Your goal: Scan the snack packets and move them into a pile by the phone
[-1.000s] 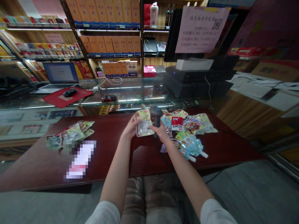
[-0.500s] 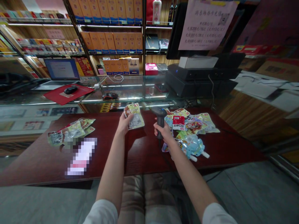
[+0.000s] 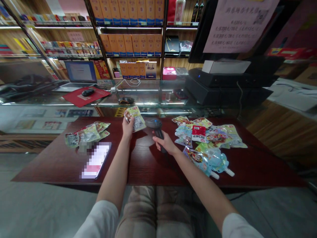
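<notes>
My left hand [image 3: 128,128] is closed on the left edge of a green-and-clear snack packet [image 3: 137,119], held up over the dark red table [image 3: 146,162]. In my right hand [image 3: 165,142] is a black handheld barcode scanner [image 3: 158,128], its fingers wrapped round the handle. The scanner's head points toward the packet, a small gap apart from it. Right of the scanner lies a pile of snack packets, with a small red packet [image 3: 198,133] on top and light-blue spouted pouches [image 3: 215,159] at the near side. Several green packets [image 3: 86,135] lie at the left.
A phone [image 3: 96,161] with a blurred screen lies on the table's left. Behind stands a glass counter with a laptop [image 3: 80,73], a black mouse [image 3: 88,92] on a red mat, another mouse [image 3: 126,100] and a black monitor stand [image 3: 228,89]. Shelves of boxes rise behind.
The view has turned slightly left. The scanner in my right hand has come closer to the packet, and the packet is now tilted more. Both hands keep their hold.
</notes>
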Available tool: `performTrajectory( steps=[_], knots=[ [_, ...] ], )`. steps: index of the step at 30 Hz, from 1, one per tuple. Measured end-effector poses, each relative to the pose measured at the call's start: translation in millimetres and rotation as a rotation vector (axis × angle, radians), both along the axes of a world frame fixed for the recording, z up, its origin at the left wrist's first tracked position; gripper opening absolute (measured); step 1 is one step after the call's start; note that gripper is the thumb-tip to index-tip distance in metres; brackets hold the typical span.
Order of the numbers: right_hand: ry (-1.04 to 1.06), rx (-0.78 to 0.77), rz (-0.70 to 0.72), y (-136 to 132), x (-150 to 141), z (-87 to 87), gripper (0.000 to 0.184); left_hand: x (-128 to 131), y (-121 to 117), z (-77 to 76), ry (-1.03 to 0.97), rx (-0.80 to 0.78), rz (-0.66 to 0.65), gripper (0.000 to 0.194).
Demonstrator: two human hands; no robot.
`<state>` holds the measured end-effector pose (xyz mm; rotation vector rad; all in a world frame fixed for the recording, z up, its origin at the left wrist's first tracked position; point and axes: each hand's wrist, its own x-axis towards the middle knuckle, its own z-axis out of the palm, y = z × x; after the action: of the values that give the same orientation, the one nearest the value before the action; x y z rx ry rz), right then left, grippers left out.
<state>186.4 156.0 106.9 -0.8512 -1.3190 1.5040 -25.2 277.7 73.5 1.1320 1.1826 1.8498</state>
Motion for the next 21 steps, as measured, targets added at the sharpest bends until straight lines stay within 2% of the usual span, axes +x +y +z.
performTrajectory(
  steps=[6,12,21],
  knots=[
    [-0.037,-0.004,-0.011,4,-15,-10.8,0.036,-7,2,2.3,0.039,0.005,0.044,0.053],
    [-0.045,-0.011,-0.011,6,-12,-15.8,0.038,-3,-2,6.0,0.012,0.056,0.016,0.053],
    [-0.024,-0.027,0.008,5,-11,-18.6,0.039,-7,4,0.2,-0.004,0.055,0.015,0.054]
  ],
)
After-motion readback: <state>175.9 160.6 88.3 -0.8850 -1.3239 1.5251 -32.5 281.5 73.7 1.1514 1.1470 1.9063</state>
